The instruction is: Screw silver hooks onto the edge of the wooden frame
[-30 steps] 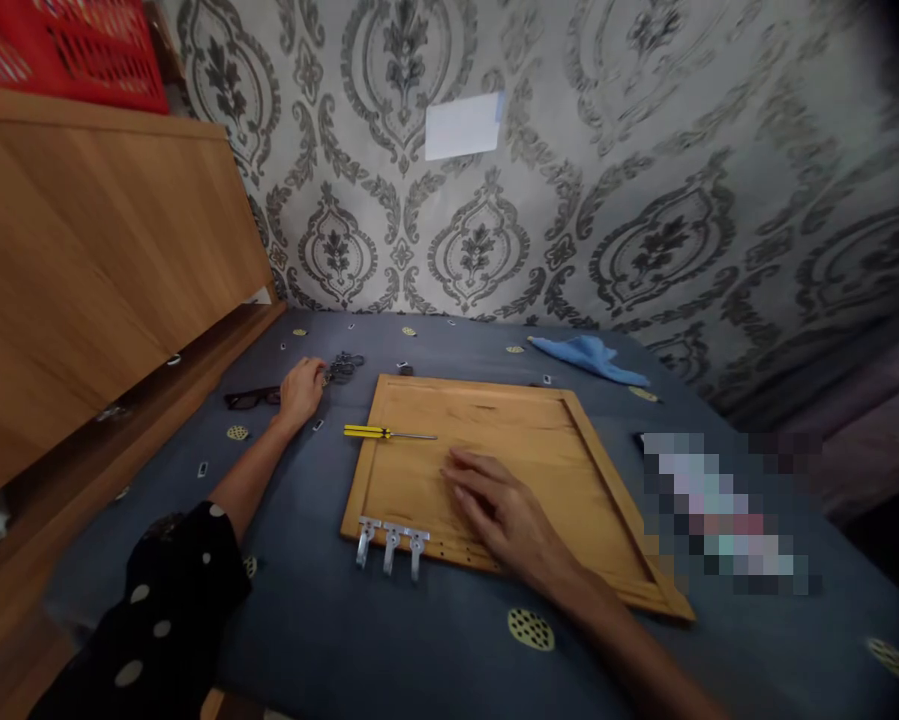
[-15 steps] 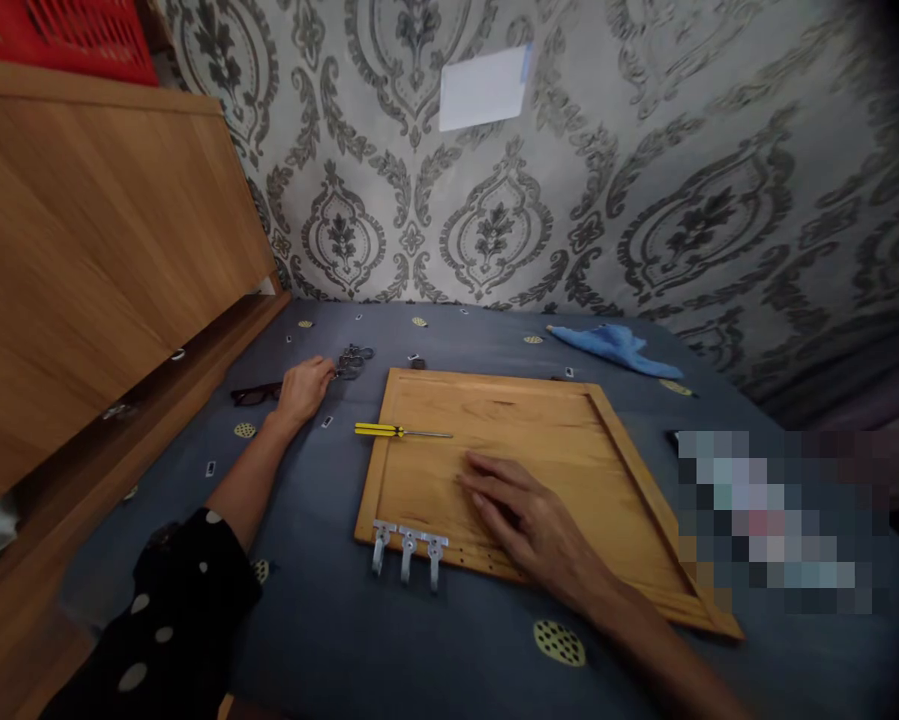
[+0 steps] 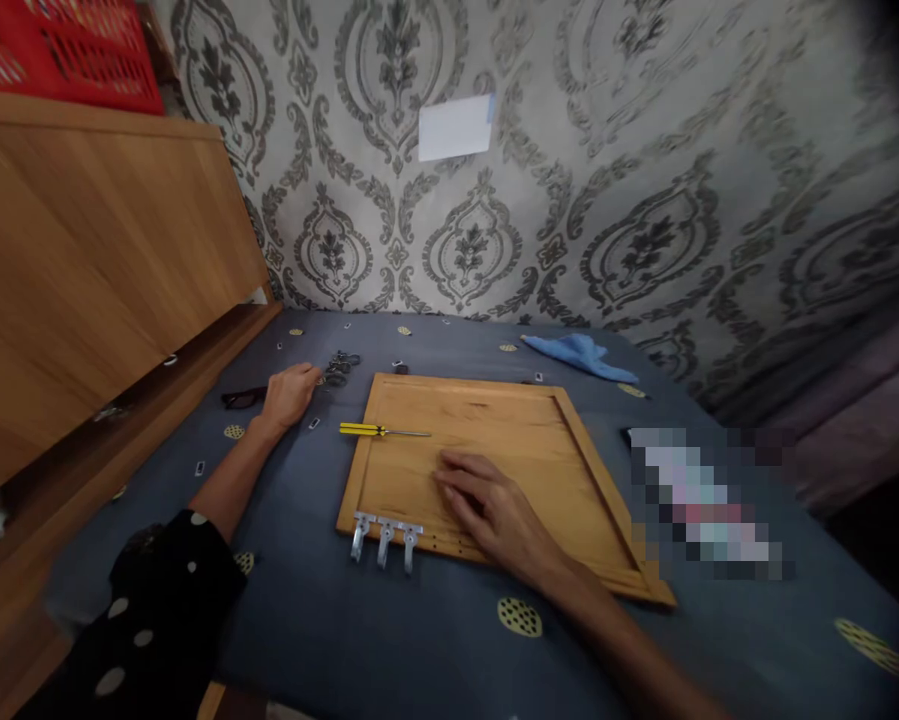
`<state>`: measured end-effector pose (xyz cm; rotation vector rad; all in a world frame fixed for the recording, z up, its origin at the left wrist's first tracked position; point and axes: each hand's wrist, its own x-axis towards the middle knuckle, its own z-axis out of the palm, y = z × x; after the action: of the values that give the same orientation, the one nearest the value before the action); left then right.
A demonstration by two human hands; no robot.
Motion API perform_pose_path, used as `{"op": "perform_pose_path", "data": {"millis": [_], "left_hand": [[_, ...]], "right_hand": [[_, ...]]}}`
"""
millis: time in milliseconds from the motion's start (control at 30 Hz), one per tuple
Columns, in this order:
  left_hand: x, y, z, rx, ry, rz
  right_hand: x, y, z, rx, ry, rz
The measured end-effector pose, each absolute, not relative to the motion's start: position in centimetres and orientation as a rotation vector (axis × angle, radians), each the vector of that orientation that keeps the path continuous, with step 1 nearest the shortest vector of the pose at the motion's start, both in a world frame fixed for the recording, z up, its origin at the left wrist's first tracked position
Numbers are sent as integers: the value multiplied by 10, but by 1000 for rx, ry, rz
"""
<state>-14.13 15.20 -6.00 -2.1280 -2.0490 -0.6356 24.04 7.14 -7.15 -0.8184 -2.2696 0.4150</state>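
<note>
My left hand is at the near-left side of a small pile of metal pieces. Its fingers are bent together at the pile's edge, and what they pinch is too small to make out. A framed wooden panel lies flat on the patterned dark cloth. My right hand is over its front half, palm down with fingers stretched out, holding nothing. Three silver metal hooks sit in a row at the panel's front-left edge, beside small dark holes. A yellow-handled screwdriver lies across the panel's left edge, its shaft pointing right.
Dark glasses lie left of my left hand. A blue cloth is at the back right, and a blurred-out flat item lies right of the panel. A wooden cabinet with a red basket borders the left; a patterned wall stands behind.
The camera view has shifted, so everything sits slightly left in the picture. My left hand remains at the metal pile and my right hand over the panel; the hooks and screwdriver have not moved.
</note>
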Motion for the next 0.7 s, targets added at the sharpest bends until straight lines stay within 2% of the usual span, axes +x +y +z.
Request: {"op": "perform_pose_path", "data": {"millis": [700], "left_hand": [[-146, 137, -78, -2053, -2279, -1247]], "right_hand": [[239, 68, -70, -791, -2309, 407]]}}
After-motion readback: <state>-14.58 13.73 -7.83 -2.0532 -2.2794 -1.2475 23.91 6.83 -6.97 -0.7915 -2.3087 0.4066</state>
